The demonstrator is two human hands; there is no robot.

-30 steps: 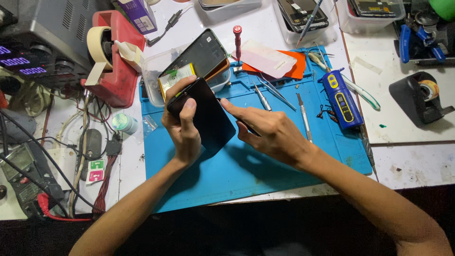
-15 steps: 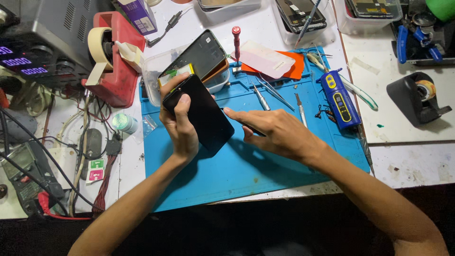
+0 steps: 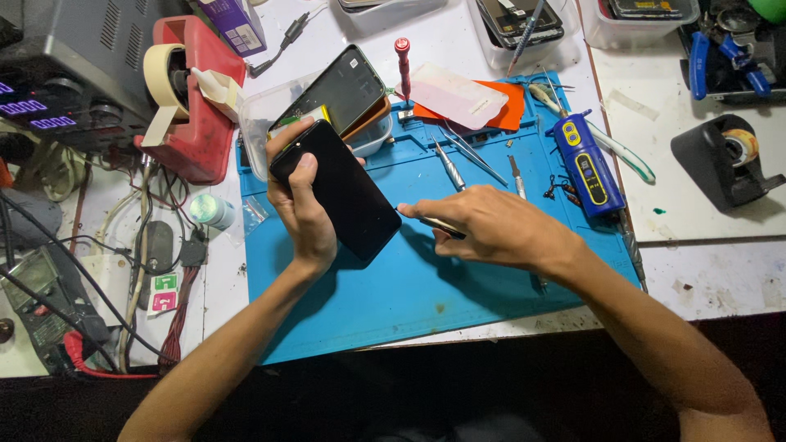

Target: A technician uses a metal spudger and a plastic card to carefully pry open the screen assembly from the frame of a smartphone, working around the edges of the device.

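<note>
Since the earlier frame my right hand (image 3: 491, 229) has drawn its thin tool (image 3: 432, 223) back to the black phone (image 3: 336, 190) edge, while my left hand (image 3: 304, 209) clamps this light, stiff, slippery, fragile slab by its long edges above the blue mat (image 3: 426, 286).

Bright overhead light, soft shadows, sharp focus
</note>
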